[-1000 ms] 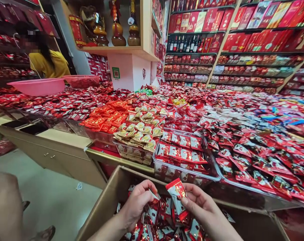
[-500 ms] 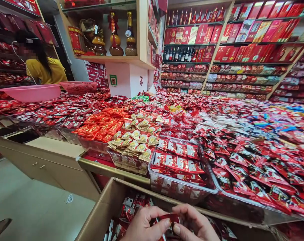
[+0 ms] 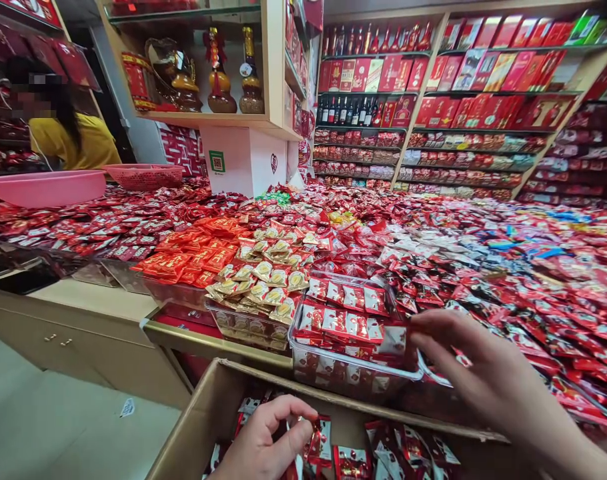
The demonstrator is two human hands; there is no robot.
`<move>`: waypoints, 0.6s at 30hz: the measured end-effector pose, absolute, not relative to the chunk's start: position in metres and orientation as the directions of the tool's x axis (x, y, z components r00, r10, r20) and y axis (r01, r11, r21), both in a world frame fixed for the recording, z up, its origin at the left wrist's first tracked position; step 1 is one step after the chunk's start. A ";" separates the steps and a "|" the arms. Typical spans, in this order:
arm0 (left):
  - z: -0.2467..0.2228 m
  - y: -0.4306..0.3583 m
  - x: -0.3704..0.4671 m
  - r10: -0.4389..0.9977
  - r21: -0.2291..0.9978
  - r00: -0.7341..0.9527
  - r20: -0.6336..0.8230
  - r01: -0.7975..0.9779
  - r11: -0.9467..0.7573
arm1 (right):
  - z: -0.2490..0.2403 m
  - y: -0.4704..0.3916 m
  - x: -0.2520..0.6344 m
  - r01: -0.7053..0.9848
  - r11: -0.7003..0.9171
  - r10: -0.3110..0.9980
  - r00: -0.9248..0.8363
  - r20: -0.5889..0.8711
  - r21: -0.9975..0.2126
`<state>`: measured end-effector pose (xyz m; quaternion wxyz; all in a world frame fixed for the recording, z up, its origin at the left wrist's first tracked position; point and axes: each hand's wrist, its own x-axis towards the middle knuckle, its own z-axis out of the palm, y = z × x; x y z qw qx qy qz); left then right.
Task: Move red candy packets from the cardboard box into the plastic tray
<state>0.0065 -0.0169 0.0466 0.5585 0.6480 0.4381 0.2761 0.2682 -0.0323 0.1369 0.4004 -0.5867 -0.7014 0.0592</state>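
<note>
My left hand [image 3: 273,433] is low inside a cardboard box [image 3: 208,393], its fingers curled, with the red-and-white edge of a candy packet showing under them. Another red candy packet [image 3: 322,437] is right by its fingertips. My right hand [image 3: 483,373] reaches over a clear plastic bin [image 3: 356,368] and pinches the edge of a small candy packet [image 3: 394,339] at the bin's right end. Rows of red-and-white packets [image 3: 346,323] fill that bin. More loose packets [image 3: 353,461] lie in the box.
Gold packets [image 3: 263,291] and orange-red packets [image 3: 188,257] sit left of the bin. A wide heap of red packets [image 3: 533,320] spreads to the right. Pink baskets [image 3: 43,189] stand at far left, near a person in yellow [image 3: 78,140]. Shelves of boxes line the back.
Both hands were together over the box, fingering a packet. My right hand has moved up and right to the clear bin with a packet; my left has stayed low, slightly left.
</note>
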 end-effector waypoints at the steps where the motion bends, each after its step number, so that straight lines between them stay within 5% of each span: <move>1: 0.048 -0.017 0.007 0.882 0.964 0.453 -0.129 0.265 0.004 | 0.141 -0.024 0.273 0.820 0.295 0.873 -0.023 0.488 -0.490; 8: 0.054 -0.019 0.010 0.902 0.951 0.421 -0.095 0.306 -0.043 | 0.129 0.007 0.277 0.946 0.203 0.944 -0.121 0.306 -0.252; 14: 0.049 -0.021 0.009 0.861 0.922 0.499 -0.098 0.371 -0.110 | 0.136 0.007 0.274 0.970 0.165 0.968 -0.125 0.216 -0.179; 18: 0.045 -0.022 0.009 0.837 0.926 0.537 -0.106 0.360 -0.114 | 0.153 0.004 0.278 0.957 0.169 0.967 -0.115 0.226 -0.238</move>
